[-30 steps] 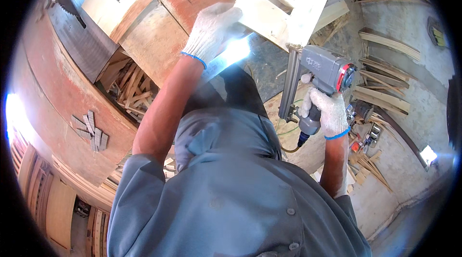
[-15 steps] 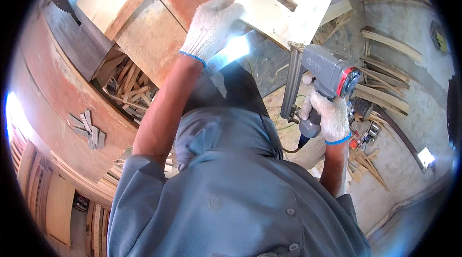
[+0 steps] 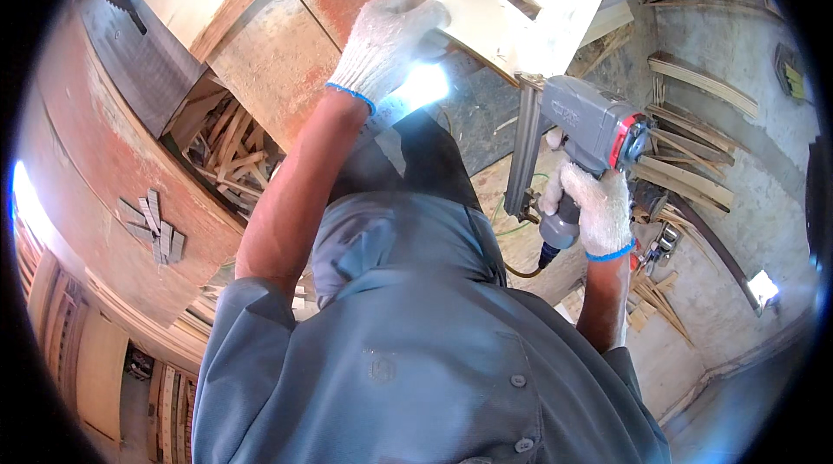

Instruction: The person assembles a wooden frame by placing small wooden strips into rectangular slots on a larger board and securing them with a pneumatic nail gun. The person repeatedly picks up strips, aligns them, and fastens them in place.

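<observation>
My left hand (image 3: 382,47), in a white knit glove with a blue cuff, is closed on the near edge of a pale wooden board (image 3: 482,17) at the top of the view. That board is part of a flat frame-like piece with a slot. In my right hand (image 3: 600,214), gloved the same way, is a grey nail gun (image 3: 583,121) with a red band. My fingers wrap round its handle, and an air hose hangs from the handle's base. The gun's nose end is close to the board's near right corner; whether they touch I cannot tell.
A worn reddish workbench (image 3: 273,60) runs along the left. On it lie a hand saw (image 3: 143,65) and several strips of nails (image 3: 156,228). Offcuts (image 3: 234,151) fill an opening beside it. Wood strips (image 3: 694,130) lie at the right by a concrete wall (image 3: 729,39).
The view has shifted slightly. My left hand still grips the board, and the nail gun stays near the board's corner with almost no movement.
</observation>
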{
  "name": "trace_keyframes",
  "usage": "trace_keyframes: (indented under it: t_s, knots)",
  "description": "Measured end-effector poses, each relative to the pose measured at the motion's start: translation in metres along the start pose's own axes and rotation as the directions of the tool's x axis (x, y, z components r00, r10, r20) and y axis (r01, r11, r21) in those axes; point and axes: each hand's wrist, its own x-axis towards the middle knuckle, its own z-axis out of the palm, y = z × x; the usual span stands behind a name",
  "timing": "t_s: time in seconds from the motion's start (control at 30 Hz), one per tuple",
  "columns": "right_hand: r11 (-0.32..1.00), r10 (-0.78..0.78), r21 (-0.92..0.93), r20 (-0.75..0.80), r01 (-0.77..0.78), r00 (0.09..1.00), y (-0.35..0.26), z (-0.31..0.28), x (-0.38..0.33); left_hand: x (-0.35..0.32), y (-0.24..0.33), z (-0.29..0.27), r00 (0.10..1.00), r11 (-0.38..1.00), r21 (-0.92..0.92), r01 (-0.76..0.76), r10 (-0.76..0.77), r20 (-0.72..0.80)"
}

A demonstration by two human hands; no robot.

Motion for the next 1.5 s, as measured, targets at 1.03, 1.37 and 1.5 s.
trace_keyframes:
  t_s: [1.03,1.37,1.5]
  knots:
    - [0.992,0.12,0.031,0.0,-0.12,0.993,0.033,-0.018,0.008,-0.009,0.023,0.016,0.996,0.981,0.194,0.025,-0.009,-0.084]
    - [0.978,0.149,0.136,0.063,-0.156,0.987,0.02,-0.017,0.009,0.002,0.028,0.018,0.992,0.967,0.248,-0.054,0.08,-0.096]
    - [0.992,0.123,0.008,0.038,-0.123,0.992,0.018,-0.015,0.007,0.003,0.017,0.01,0.888,0.711,0.556,-0.431,0.443,0.122]
